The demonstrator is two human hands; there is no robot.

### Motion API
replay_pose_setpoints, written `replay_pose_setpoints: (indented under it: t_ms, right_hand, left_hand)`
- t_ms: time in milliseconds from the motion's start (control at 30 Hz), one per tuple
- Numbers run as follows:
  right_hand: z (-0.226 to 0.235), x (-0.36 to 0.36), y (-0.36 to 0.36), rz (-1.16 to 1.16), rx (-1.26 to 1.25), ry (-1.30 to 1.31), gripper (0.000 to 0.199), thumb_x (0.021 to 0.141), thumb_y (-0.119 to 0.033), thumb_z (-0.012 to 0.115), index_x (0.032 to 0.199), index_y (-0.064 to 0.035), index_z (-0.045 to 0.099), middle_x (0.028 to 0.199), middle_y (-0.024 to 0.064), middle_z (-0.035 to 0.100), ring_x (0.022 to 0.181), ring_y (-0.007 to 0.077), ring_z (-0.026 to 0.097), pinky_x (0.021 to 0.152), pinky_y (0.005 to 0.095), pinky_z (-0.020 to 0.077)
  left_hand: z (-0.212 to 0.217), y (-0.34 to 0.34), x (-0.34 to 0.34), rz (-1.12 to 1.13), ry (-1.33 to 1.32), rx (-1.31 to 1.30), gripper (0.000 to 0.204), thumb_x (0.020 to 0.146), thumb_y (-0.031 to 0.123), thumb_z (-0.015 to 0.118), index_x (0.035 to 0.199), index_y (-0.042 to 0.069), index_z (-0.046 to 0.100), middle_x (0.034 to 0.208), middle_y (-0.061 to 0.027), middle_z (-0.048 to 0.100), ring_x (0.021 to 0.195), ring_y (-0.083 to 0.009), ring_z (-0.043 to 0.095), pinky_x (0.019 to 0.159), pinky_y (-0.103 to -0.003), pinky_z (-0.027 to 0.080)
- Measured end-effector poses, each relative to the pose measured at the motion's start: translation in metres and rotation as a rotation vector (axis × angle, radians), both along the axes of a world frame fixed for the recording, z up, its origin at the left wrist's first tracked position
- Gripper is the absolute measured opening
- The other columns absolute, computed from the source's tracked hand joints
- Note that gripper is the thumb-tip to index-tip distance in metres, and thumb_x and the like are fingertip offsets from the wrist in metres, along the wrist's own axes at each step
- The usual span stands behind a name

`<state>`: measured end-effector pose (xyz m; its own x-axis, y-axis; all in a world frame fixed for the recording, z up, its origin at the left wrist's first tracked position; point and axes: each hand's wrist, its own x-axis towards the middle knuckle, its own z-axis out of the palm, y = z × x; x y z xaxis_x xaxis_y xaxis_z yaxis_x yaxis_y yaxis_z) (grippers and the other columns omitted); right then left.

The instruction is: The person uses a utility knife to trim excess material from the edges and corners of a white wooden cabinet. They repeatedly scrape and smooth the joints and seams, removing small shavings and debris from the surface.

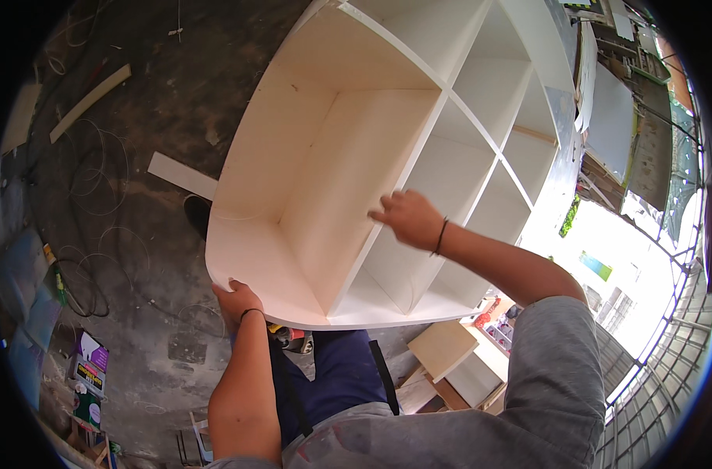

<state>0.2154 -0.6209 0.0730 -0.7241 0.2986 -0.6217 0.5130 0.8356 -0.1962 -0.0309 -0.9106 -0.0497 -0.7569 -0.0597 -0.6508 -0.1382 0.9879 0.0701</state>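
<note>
A large white shelving unit (309, 164) with several square compartments fills the middle, its open side facing me. My left hand (239, 300) grips its near left corner, the thumb over the panel edge and the other fingers mostly hidden. Above the front edge of a divider (399, 184), my right hand (406, 219) is raised with its fingers curled together. Whatever may be in those fingers is too small to make out. A thin pale strand (242, 217) shows near the unit's left panel.
On the dark floor (160, 258) to the left lie a white strip of board (182, 175), a curved pale strip (89, 102) and loops of thin strand. A red and black power tool (292, 338) shows below the near edge. Wooden boxes (443, 348) stand at lower right.
</note>
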Motion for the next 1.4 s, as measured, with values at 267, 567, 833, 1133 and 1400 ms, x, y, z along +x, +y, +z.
replay_pose_setpoints:
  t_ms: [267, 567, 833, 1133, 1400]
  right_hand:
    - [0.000, 0.040, 0.197, 0.004, 0.520, -0.010, 0.041, 0.079, 0.003, 0.054, 0.110, -0.0221, 0.066, 0.089, 0.0055, 0.058, 0.084, 0.0245, 0.062, 0.070, 0.0374, 0.0528]
    - [-0.017, 0.039, 0.210, 0.155, 0.522, -0.055, 0.042, 0.078, 0.002, 0.056, 0.110, -0.0224, 0.067, 0.090, 0.0055, 0.054, 0.085, 0.0227, 0.060, 0.067, 0.0349, 0.0516]
    - [-0.030, 0.020, 0.068, -0.044, 0.197, 0.050, 0.039, 0.077, -0.001, 0.057, 0.111, -0.0178, 0.064, 0.092, 0.0106, 0.053, 0.088, 0.0268, 0.059, 0.068, 0.0407, 0.0499]
    - [0.001, -0.010, 0.017, -0.457, 0.090, -0.024, 0.031, 0.086, -0.006, 0.054, 0.110, -0.0169, 0.069, 0.090, 0.0089, 0.059, 0.086, 0.0286, 0.062, 0.070, 0.0423, 0.0531]
    - [-0.001, 0.037, 0.206, 0.171, 0.480, -0.009, 0.040, 0.081, -0.001, 0.057, 0.114, -0.0209, 0.066, 0.083, 0.0040, 0.054, 0.080, 0.0206, 0.060, 0.065, 0.0352, 0.0505]
  left_hand:
    - [-0.008, -0.009, -0.002, -0.031, -0.006, -0.021, 0.053, 0.097, 0.023, 0.050, 0.138, -0.008, 0.040, 0.128, -0.0320, 0.056, 0.115, -0.0433, 0.059, 0.098, -0.046, 0.049]
    - [0.018, 0.014, -0.007, -0.057, -0.067, -0.081, 0.056, 0.098, 0.025, 0.049, 0.140, -0.009, 0.037, 0.133, -0.0329, 0.052, 0.121, -0.0430, 0.055, 0.101, -0.044, 0.047]
    - [0.001, -0.003, -0.005, -0.047, -0.001, -0.048, 0.056, 0.097, 0.026, 0.049, 0.141, -0.009, 0.037, 0.131, -0.0334, 0.054, 0.119, -0.0439, 0.056, 0.100, -0.044, 0.047]
    - [-0.005, -0.010, -0.003, -0.070, -0.010, -0.137, 0.054, 0.098, 0.028, 0.049, 0.140, -0.005, 0.041, 0.132, -0.0268, 0.056, 0.119, -0.0400, 0.057, 0.099, -0.045, 0.047]
    - [-0.010, -0.013, -0.004, -0.070, -0.008, -0.095, 0.053, 0.097, 0.029, 0.051, 0.138, -0.004, 0.044, 0.131, -0.0259, 0.057, 0.120, -0.0391, 0.057, 0.100, -0.045, 0.046]
